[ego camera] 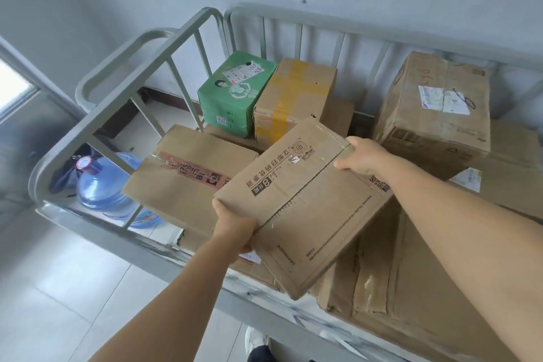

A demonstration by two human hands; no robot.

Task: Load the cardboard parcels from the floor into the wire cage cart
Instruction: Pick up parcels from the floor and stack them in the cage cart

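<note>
Grey-painted metal cage cart point(123, 91) with barred sides, set against a pale wall; a blue plastic water jug with a pink cap point(102, 182) stands on the floor outside its left rail. Inside, at least seven parcels visible: a green plastic-wrapped pack point(232, 91) with a white label and QR code at the back, touching a brown carton crossed with yellow tape point(291, 97) on its right; a large brown carton with a white shipping label and scrawled pen marks point(435, 106) at the back right; a flat brown carton with a reddish printed tape strip point(182, 173) at the left; a big creased brown carton point(411, 288) low at the right; further cartons partly hidden beneath. Over these, tilted, a flat brown cardboard parcel with black printing point(302, 206), a large "8" legible, other characters upside down. Left hand point(235, 229) clamps its near left corner; right hand point(364, 156) grips its far right edge. It is held above the cart's load, over the near rail. A shoe point(255, 341) shows at the bottom edge.
</note>
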